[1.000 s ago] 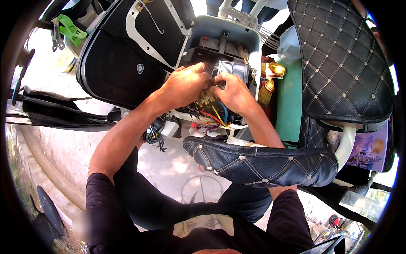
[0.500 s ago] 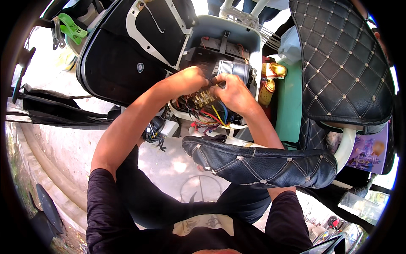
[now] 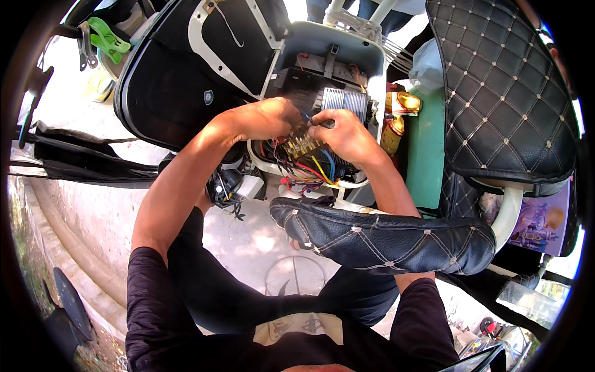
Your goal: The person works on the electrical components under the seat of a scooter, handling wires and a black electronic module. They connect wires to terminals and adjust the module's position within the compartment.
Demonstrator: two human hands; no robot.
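Observation:
My left hand (image 3: 271, 119) and my right hand (image 3: 344, 135) meet over an open, light grey compartment (image 3: 370, 59). Both are closed in a pinch, with a thin dark-blue wire (image 3: 305, 116) running between their fingertips. Just below the fingers sits a brass-coloured terminal block (image 3: 300, 146) with screws. Red, yellow and blue wires (image 3: 319, 167) come out beneath it and hang over the compartment's near rim. Beyond my right hand lies a ribbed silver metal housing (image 3: 344, 101). The fingers partly hide the wire's ends.
A raised black seat (image 3: 167, 87) leans left of the compartment. A quilted black backrest (image 3: 508, 93) stands at the right, and a padded black armrest (image 3: 381, 243) crosses over my right forearm. Gold-coloured containers (image 3: 400, 105) sit right of the compartment. A light-coloured box with wiring (image 3: 248, 187) hangs at the near left.
My fingertips have shifted slightly, and more of the blue wire shows between them. The whole view has moved a little; both hands stay over the terminal block.

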